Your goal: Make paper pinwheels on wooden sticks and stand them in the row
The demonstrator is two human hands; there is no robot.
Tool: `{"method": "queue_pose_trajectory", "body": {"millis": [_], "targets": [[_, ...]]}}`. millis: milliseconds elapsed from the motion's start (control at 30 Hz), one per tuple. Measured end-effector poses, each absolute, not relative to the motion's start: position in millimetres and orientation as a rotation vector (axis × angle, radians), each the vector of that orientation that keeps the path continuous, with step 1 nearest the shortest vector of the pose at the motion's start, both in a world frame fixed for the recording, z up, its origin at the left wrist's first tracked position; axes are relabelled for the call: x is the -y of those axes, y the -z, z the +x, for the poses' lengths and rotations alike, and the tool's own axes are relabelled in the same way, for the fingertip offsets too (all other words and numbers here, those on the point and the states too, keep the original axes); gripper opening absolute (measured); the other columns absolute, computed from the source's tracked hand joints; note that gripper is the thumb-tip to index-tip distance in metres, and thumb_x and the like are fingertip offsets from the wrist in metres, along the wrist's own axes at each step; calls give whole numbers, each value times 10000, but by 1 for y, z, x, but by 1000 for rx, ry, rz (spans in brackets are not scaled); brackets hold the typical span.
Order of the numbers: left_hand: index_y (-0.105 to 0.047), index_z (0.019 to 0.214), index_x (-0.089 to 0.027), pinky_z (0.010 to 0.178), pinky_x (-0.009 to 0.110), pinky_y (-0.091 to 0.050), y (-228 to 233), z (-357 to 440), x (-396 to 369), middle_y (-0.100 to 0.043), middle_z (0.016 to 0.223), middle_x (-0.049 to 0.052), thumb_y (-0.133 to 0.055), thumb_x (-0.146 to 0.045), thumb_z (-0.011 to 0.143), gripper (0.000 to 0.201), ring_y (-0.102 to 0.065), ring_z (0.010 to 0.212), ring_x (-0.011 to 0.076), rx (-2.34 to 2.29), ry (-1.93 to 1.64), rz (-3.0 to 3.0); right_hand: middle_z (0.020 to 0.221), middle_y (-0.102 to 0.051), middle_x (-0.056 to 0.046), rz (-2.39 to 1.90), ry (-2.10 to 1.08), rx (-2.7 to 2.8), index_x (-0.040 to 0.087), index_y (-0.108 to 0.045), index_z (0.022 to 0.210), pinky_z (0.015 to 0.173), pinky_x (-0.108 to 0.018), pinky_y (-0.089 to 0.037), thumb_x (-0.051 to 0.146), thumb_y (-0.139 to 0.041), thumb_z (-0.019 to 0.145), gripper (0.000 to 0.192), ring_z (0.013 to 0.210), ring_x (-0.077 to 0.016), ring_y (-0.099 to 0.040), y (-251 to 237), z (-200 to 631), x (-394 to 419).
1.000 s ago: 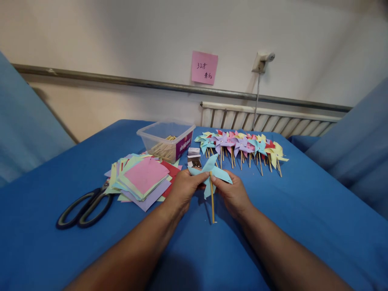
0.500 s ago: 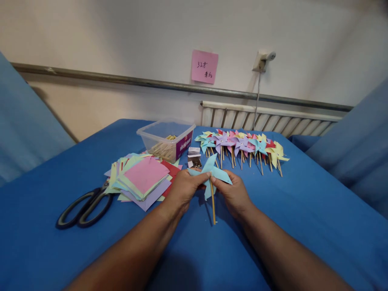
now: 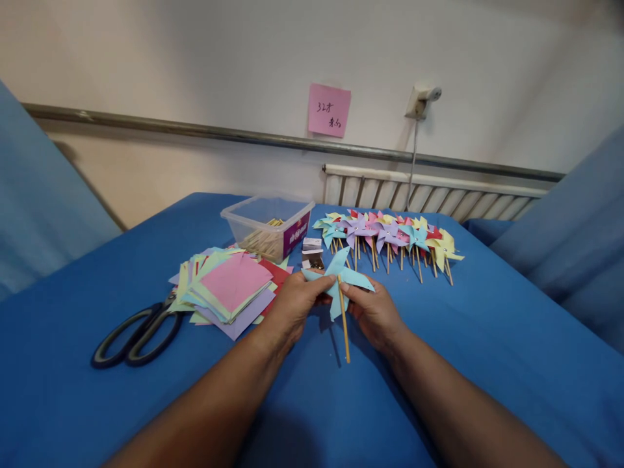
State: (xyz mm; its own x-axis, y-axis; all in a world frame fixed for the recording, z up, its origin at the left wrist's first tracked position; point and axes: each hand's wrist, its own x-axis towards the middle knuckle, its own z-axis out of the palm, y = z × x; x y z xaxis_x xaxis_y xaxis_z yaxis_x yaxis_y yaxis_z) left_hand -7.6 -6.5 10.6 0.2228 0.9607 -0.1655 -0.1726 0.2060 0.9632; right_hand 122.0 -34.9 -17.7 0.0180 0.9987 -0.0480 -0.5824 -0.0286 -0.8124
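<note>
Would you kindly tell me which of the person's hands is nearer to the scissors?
Left. The left hand is right of the scissors, with the paper stack between them; the right hand is farther right, holding the light-blue pinwheel.

The square pink paper note (image 3: 329,107) at the frame's upper centre reads "32", handwritten — the characters beside and below are unclear. Mid-frame, the clear rectangular plastic tub's purple label (image 3: 296,235) carries illegible white lettering.

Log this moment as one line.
left hand: gripping light-blue four-bladed paper piece; right hand: gripping same piece; thin tan stick: top end at thumbs; nearby: stacked multicoloured paper squares
</note>
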Motion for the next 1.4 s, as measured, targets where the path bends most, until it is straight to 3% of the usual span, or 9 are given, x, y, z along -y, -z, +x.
{"method": "queue_pose_trajectory", "body": {"millis": [200, 400, 667, 767, 1100, 1267, 1400], "targets": [[-679, 713, -121, 546, 254, -453, -9, -5, 7, -665, 644, 45, -805, -303, 565, 266, -586, 536, 135, -1049, -1066, 977, 852, -717, -41, -747, -1515, 717, 168, -688, 943, 663, -298, -515, 287, -799, 659, 327, 690, -162, -642, 23, 121, 34], [-673, 701, -121, 596, 254, -472, -11, -4, 10, -663, 670, 36, -786, -327, 604, 254, -594, 591, 134, -1057, -1204, 945, 641, -635, 19, -818, -1592, 726, 153, -649, 735, 522, -195, -478, 336, -792, 677, 240, 551, -87, -577, 26, 119, 36], [-670, 698, -121, 562, 253, -458, -9, -3, 9, -658, 660, 30, -793, -334, 581, 273, -570, 561, 126, -1044, -1279, 901, 715, -662, -5, -841, -1648, 701, 158, -583, 736, 419, -162, -445, 378, -816, 642, 334, 600, -129, -659, 22, 114, 39], [-682, 723, -117, 588, 271, -473, -8, -3, 9, -680, 702, 56, -785, -328, 588, 270, -601, 601, 151, -1035, -1279, 910, 806, -688, -27, -832, -1663, 684, 160, -595, 779, 429, -162, -460, 369, -812, 650, 328, 641, -134, -674, 21, 113, 41], [-703, 782, -107, 719, 330, -514, -9, 0, 13, -704, 781, 85, -800, -296, 589, 287, -645, 706, 188, -979, -1274, 861, 656, -653, 2, -875, -1720, 691, 156, -566, 724, 574, -235, -525, 412, -797, 662, 351, 601, -125, -656, 28, 115, 39], [-699, 729, -109, 676, 298, -506, -8, 0, 15, -689, 724, 69, -786, -297, 621, 234, -629, 664, 167, -941, -1247, 898, 721, -664, -4, -857, -1755, 742, 145, -628, 881, 559, -221, -513, 438, -780, 676, 389, 581, -110, -646, 27, 114, 39], [-699, 730, -114, 623, 268, -483, -6, 0, 16, -682, 720, 62, -771, -315, 643, 231, -618, 659, 161, -948, -1234, 938, 711, -663, -7, -868, -1720, 754, 147, -626, 885, 513, -197, -505, 436, -777, 682, 384, 589, -122, -657, 28, 113, 39]]}}
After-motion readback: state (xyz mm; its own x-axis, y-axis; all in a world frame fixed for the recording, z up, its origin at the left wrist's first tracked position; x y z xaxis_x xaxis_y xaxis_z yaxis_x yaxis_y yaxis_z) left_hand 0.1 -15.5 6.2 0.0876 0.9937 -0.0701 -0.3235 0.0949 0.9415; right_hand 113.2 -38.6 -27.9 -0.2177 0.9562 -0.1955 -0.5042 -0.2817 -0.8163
